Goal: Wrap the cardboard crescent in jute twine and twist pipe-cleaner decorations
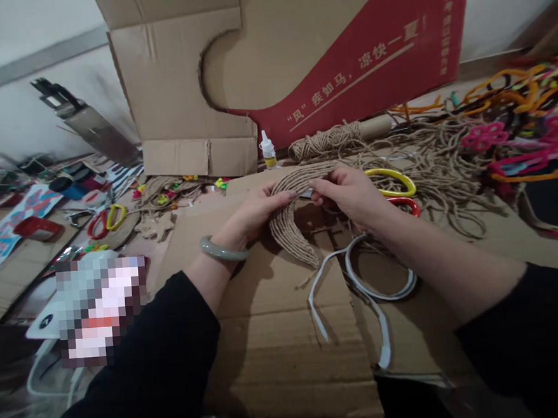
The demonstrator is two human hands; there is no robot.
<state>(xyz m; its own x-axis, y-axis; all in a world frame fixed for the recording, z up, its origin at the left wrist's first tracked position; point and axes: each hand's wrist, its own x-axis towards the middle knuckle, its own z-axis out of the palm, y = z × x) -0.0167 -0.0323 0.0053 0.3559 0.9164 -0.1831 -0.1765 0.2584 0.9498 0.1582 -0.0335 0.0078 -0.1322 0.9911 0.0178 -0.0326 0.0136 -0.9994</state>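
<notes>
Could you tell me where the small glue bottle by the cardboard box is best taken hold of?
Grip the glue bottle round its white body, from above and the front. It stands upright with a narrow cap on top, and the box blocks the rear.

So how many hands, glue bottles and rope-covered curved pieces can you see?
Hands: 2, left hand and right hand
Glue bottle: 1
Rope-covered curved piece: 1, held by both hands
Total: 4
</notes>
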